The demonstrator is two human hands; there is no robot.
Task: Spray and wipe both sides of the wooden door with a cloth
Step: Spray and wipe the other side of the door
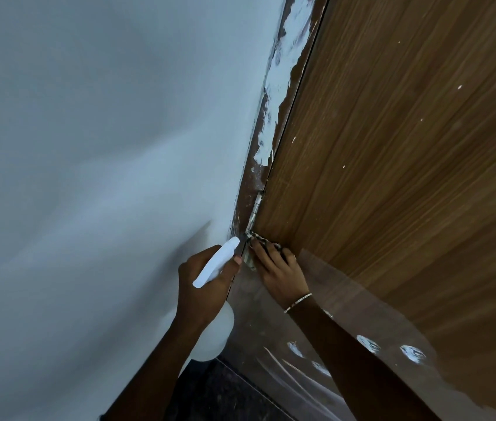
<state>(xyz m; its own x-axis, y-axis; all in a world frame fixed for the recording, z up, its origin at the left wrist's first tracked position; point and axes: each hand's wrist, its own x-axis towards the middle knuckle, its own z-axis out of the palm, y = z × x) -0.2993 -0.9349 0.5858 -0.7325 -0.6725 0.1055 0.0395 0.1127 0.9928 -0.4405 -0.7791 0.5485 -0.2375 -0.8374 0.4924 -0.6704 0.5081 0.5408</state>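
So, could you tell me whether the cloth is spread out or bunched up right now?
Bunched: the cloth shows only as a small crumpled wad under the right hand, pressed on the door by the hinge.

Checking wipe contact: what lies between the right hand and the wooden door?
A patterned cloth, pressed by the right hand against the wooden door next to the hinge, as the head view shows.
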